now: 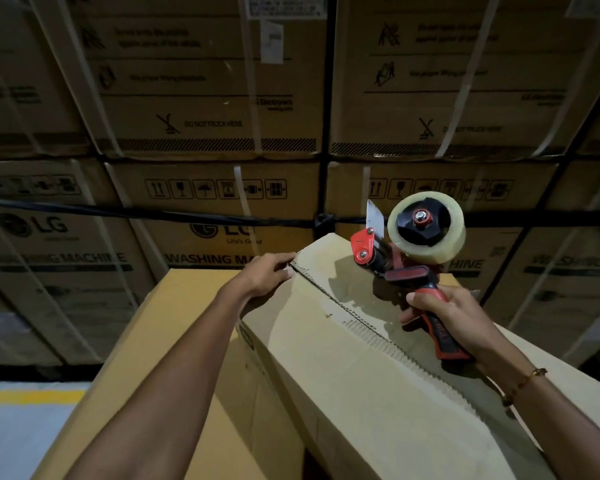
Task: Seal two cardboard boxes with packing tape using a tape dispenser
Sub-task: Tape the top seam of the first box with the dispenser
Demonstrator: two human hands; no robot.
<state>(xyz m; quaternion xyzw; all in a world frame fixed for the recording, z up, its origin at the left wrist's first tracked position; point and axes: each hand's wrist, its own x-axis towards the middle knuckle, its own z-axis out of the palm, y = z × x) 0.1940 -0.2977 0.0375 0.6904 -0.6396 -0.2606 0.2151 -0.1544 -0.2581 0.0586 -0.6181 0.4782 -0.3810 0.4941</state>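
Note:
A long cardboard box lies in front of me, its top flaps meeting in a seam that runs from far left to near right. It sits on a larger yellowish box. My left hand rests at the far end of the seam, its fingers on the flap's corner. My right hand grips the red-and-black handle of a tape dispenser, held upright above the box's far right part. A roll of clear tape is mounted on it, and its blade points up.
A wall of stacked, strapped washing-machine cartons fills the background close behind the boxes. Grey floor with a yellow line shows at the lower left. A gold bracelet is on my right wrist.

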